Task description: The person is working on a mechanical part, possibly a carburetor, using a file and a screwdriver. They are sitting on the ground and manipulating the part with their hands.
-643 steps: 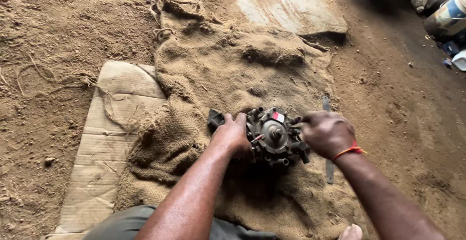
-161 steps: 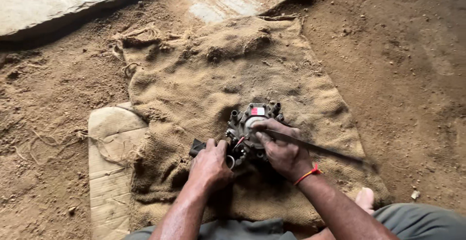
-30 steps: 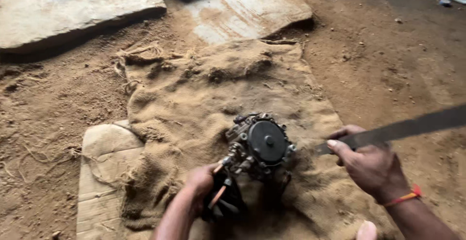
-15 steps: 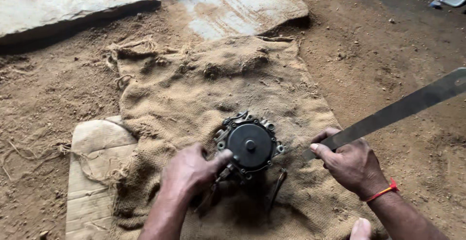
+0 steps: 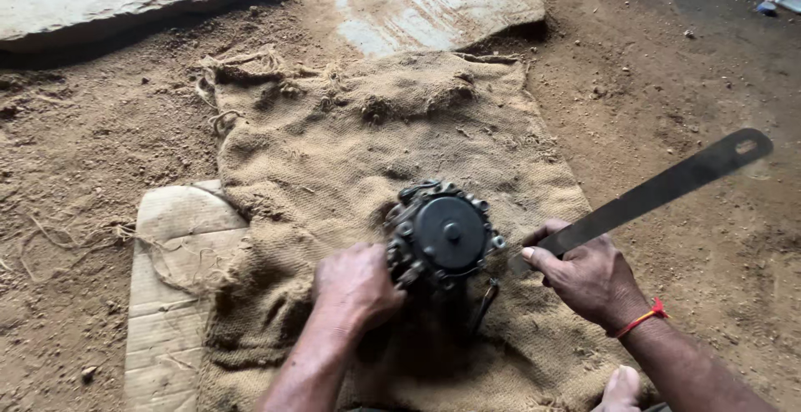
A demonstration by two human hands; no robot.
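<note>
Round metal part being steadied on the sack, flat bar raised beside it

Dusty earth floor is showing all around a burlap sack (image 5: 392, 137), which is lying partly over a piece of cardboard (image 5: 171, 295). Near the sack's near end a dark round metal assembly (image 5: 442, 233) is sitting face-up, looking intact, with no loosened pieces showing. Left hand (image 5: 355, 287) is closing on its left edge. Right hand (image 5: 584, 274), just right of it, is gripping a long flat metal bar (image 5: 667, 187) angling up and away, its near end not quite touching the assembly
</note>
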